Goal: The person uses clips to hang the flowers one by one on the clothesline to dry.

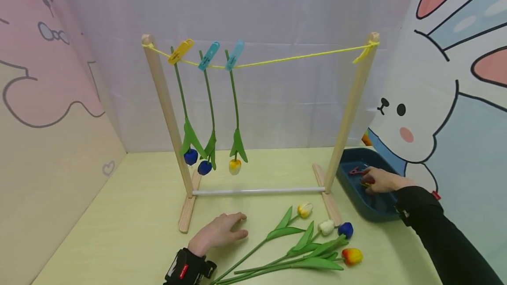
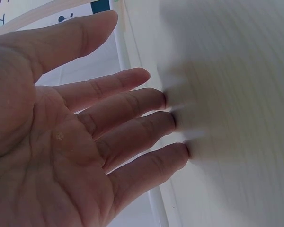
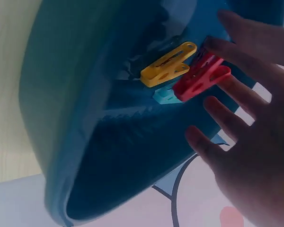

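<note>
My right hand (image 1: 380, 181) is inside the dark blue basin (image 1: 358, 201). In the right wrist view its spread fingers reach a red clothespin (image 3: 201, 78), the index fingertip at its handle end; a firm pinch does not show. A yellow clothespin (image 3: 168, 64) and a light blue clothespin (image 3: 166, 96) lie beside and under it. My left hand (image 1: 221, 232) rests with fingertips on the table, left of the loose artificial tulips (image 1: 293, 258), and holds nothing. Three tulips hang head down from a yellow string (image 1: 293, 57), clipped by a yellow clothespin (image 1: 180, 52) and two blue clothespins (image 1: 208, 56).
A wooden frame (image 1: 352, 96) with two posts carries the string; a white bar (image 1: 257, 191) joins its feet. The loose tulips have yellow, white, blue and orange-red heads. Another pinkish-red clothespin (image 1: 355, 171) lies in the basin. Printed curtains stand behind and at both sides.
</note>
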Tool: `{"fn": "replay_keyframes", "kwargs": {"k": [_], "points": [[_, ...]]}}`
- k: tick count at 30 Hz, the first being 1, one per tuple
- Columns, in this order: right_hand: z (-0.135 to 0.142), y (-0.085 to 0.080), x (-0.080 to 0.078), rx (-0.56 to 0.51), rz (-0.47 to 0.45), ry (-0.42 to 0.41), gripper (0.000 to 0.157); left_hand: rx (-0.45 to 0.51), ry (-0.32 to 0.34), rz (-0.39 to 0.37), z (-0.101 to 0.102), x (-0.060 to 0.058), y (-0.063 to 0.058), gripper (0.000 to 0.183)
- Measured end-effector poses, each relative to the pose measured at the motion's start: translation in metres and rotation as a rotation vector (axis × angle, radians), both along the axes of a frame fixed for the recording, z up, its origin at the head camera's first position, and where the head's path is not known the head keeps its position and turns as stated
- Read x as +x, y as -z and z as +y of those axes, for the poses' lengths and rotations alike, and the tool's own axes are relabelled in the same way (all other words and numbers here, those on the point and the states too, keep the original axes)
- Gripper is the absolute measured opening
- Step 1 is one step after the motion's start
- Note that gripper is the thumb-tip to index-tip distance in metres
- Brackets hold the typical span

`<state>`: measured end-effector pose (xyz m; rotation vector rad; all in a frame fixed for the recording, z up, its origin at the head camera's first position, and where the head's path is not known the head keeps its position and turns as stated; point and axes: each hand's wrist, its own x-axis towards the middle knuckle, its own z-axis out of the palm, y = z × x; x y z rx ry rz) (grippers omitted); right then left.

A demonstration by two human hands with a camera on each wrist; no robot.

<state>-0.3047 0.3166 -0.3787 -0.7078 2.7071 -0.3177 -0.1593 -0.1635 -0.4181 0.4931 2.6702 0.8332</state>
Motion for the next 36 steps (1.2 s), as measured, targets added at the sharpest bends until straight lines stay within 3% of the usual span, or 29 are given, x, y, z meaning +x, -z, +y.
{"fn": "replay_keyframes", "kwargs": {"k": [6, 11, 24, 36], "points": [[0.0, 0.002, 0.001, -0.057, 0.124, 0.064, 0.014, -0.004, 0.0, 0.004, 0.001, 0.0, 0.001, 0.049], [-0.001, 0.001, 0.004, -0.036, 0.181, 0.096, 0.006, -0.008, 0.006, 0.003, 0.001, 0.0, 0.002, 0.049], [0.001, 0.007, 0.008, -0.102, 0.319, 0.151, 0.034, -0.007, -0.014, -0.003, 0.002, 0.002, 0.0, 0.049], [-0.012, -0.005, 0.019, -0.318, 0.454, 0.228, 0.022, -0.01, -0.022, -0.008, 0.003, 0.002, 0.0, 0.048]]}}
